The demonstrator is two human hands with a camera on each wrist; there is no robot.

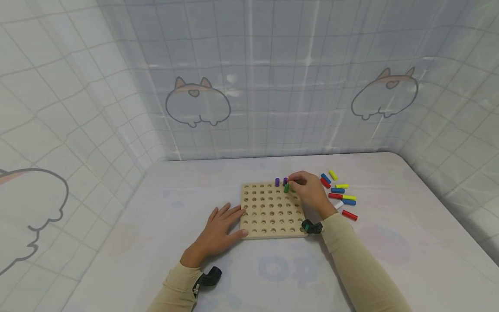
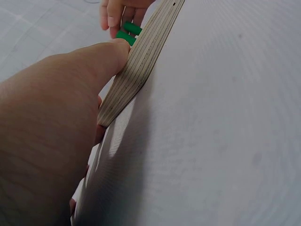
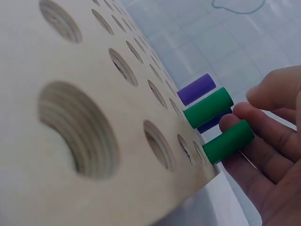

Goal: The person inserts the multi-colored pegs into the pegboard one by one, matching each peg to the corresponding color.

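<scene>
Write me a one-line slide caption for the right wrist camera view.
Right hand at a green peg standing in the wooden pegboard, beside another green peg and a purple peg.

The person is wearing long beige sleeves reaching to both wrists. A small black camera unit is sitting at the left wrist (image 1: 208, 277), at about 7 o'clock from the right wrist's black unit with a teal-green part (image 1: 312, 226). Both hands are showing bare.
</scene>
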